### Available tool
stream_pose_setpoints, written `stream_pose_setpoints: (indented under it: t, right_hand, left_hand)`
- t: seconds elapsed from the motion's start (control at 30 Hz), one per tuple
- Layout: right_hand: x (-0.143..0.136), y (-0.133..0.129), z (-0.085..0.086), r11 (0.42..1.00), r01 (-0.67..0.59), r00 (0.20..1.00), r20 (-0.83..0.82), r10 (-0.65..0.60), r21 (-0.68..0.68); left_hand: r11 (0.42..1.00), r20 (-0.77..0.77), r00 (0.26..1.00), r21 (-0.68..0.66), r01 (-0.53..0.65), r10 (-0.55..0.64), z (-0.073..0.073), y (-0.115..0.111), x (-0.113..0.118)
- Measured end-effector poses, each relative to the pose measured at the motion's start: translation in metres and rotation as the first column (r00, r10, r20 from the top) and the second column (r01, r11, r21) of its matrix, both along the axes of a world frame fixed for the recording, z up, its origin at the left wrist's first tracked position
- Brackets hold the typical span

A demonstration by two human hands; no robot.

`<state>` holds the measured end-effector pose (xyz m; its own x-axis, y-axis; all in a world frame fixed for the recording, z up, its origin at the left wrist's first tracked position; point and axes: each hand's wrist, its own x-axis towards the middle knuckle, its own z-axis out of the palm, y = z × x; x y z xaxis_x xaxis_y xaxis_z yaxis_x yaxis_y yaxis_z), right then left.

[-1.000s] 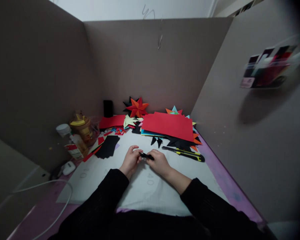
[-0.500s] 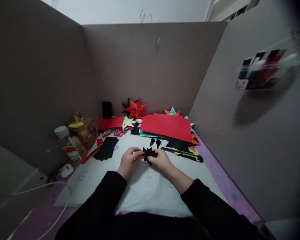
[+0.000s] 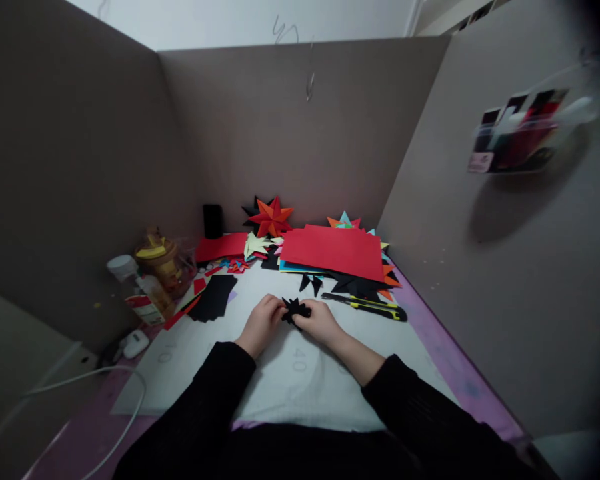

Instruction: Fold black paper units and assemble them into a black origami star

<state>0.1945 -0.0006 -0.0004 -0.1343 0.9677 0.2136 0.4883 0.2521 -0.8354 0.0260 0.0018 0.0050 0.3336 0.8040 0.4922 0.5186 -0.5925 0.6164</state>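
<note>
Between my two hands is a small black folded paper star (image 3: 294, 310) with several points, held just above the white sheet (image 3: 300, 393). My left hand (image 3: 265, 321) pinches its left side with the fingertips. My right hand (image 3: 324, 323) grips the right side, its thumb lying on the near face. Small black folded paper pieces (image 3: 311, 285) lie just beyond the star. To the right of my right hand rests a yellow-and-black utility knife (image 3: 380, 308).
Left of my hands lie black paper strips (image 3: 215, 298). Red paper (image 3: 333, 252) tops a stack at the back, near a red-and-orange paper star (image 3: 271, 217). A bottle (image 3: 147, 290) and a white cable (image 3: 139, 393) are at the left. Grey panels (image 3: 300, 133) surround the table.
The black star has tilted and shifted slightly left in my fingers. My left fingers have curled in closer to it. The camera view has shifted a little.
</note>
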Motion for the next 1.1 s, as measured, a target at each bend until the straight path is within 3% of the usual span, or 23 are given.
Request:
stream_pose_setpoints:
  t: [0.13,0.33,0.6,0.93,1.1]
  right_hand:
    - [0.0003,0.0011,-0.0037,1.000,-0.005,1.000,-0.013,0.005,-0.017]
    - [0.0013,0.0025,-0.0079,0.990,-0.033,0.987,-0.160,0.011,-0.135]
    - [0.0010,0.0040,-0.0040,0.995,-0.055,0.989,-0.140,0.043,-0.081]
    - [-0.0008,0.0009,-0.0033,0.997,-0.023,0.957,-0.290,0.001,-0.071]
    - [-0.0015,0.0002,-0.0011,0.998,-0.008,0.949,-0.315,-0.014,-0.070]
  left_hand:
    - [0.999,-0.065,0.997,-0.012,-0.037,0.036,-0.0027,0.0004,0.0033]
    - [0.999,-0.056,0.998,0.039,-0.003,0.005,-0.0034,-0.0008,0.0012]
    - [0.997,-0.107,0.993,0.069,-0.045,0.052,-0.0053,0.0009,-0.0041]
    - [0.999,0.100,0.995,0.030,-0.017,0.014,-0.0050,0.0042,-0.0023]
    - [0.999,0.126,0.991,0.021,-0.039,0.036,-0.0054,0.0058,-0.0056]
